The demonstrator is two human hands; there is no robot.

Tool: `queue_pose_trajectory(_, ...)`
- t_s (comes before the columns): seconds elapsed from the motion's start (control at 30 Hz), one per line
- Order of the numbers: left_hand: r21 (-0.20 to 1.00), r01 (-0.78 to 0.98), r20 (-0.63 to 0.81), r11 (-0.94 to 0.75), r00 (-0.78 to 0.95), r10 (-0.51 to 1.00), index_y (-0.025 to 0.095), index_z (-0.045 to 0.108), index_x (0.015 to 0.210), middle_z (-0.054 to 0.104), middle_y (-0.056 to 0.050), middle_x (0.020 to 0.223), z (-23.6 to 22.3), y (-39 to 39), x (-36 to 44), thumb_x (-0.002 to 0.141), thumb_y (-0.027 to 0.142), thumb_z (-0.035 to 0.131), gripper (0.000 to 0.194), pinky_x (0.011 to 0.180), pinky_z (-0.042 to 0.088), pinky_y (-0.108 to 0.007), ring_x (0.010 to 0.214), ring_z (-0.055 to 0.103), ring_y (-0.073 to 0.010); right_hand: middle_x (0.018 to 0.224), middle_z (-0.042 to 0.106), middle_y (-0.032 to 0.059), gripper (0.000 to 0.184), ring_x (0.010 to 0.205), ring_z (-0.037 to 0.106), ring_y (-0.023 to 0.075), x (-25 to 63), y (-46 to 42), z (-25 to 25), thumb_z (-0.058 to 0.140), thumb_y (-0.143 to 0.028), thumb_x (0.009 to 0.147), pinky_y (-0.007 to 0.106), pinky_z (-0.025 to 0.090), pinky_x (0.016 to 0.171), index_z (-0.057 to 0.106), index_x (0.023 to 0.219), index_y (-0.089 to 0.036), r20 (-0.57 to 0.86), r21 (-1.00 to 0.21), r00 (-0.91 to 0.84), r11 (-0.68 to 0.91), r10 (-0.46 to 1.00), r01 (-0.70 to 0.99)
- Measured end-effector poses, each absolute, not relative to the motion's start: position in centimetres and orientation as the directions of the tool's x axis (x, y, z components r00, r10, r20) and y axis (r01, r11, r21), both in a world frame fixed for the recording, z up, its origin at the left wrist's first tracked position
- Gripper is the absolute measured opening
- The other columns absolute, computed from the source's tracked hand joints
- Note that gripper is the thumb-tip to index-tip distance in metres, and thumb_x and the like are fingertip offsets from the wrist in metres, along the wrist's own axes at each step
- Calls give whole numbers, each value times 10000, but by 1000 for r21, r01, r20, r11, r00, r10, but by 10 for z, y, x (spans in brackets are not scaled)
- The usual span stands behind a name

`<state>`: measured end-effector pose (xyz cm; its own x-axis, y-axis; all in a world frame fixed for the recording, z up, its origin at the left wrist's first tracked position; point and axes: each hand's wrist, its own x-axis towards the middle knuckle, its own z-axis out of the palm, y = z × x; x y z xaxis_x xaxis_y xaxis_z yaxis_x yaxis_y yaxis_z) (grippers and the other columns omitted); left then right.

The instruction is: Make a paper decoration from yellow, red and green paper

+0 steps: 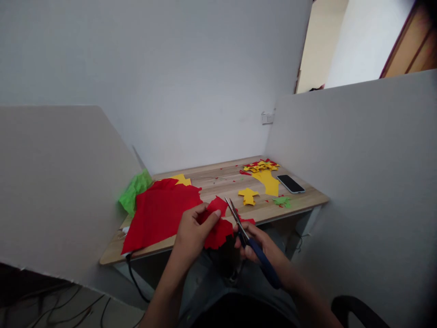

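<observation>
My left hand [195,226] pinches a piece of red fabric [217,233] over the table's front edge, thumb on top. In my right hand [255,243] is a pair of scissors [244,234] with dark blue handles. Their blades are slightly apart and point up and away, beside the red piece; whether they touch it I cannot tell. A larger red sheet [164,209] lies on the table to the left of my left hand. Beyond the scissors lies a yellow shirt-shaped cutout [248,196].
On the wooden table [215,184] are a pile of yellow and red cutouts [261,166], a yellow sheet [268,182], a phone [290,183], green scraps [282,201] and crumpled green material [135,191]. Partitions [368,182] flank both sides. A black cable [134,278] hangs below.
</observation>
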<state>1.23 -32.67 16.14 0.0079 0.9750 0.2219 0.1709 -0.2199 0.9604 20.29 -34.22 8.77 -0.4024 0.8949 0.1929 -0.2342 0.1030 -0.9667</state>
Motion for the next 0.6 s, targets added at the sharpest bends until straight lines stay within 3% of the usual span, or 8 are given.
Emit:
queue_pose_trajectory(0.17, 962, 198, 184, -187, 31, 982, 129, 687, 801, 636, -13, 699, 163, -327, 13, 743, 454, 703, 331, 572, 419, -218, 637, 540, -131, 825, 613, 0, 456, 696, 551, 105, 191, -347, 95, 812, -456, 694, 225, 445, 644, 627, 1007, -182, 171, -969, -425, 74, 889, -236)
queue_pose_trajectory(0.37, 957, 203, 210, -208, 9, 978, 136, 657, 742, 623, -9, 688, 162, -327, 10, 731, 449, 719, 319, 586, 416, -218, 640, 535, -127, 655, 571, -36, 658, 420, 458, 84, 188, -337, 86, 827, -569, 594, 229, 377, 411, 606, 1061, -161, -46, -984, -305, -95, 951, -150)
queue_pose_trajectory(0.5, 953, 219, 215, -211, 5, 977, 140, 658, 748, 623, -8, 684, 160, -326, 8, 747, 451, 711, 315, 587, 415, -221, 638, 539, -130, 771, 612, 7, 636, 581, 546, 113, 198, -339, 84, 769, -638, 645, 256, 468, 563, 587, 1046, -179, 76, -976, -350, -2, 934, -217)
queue_pose_trajectory(0.6, 946, 238, 223, -219, 11, 975, 142, 669, 765, 629, -10, 692, 161, -326, 9, 757, 449, 700, 308, 582, 408, -221, 642, 541, -133, 883, 622, 26, 534, 744, 582, 134, 198, -346, 91, 790, -528, 692, 259, 479, 684, 609, 1066, -193, 133, -976, -372, 56, 918, -211)
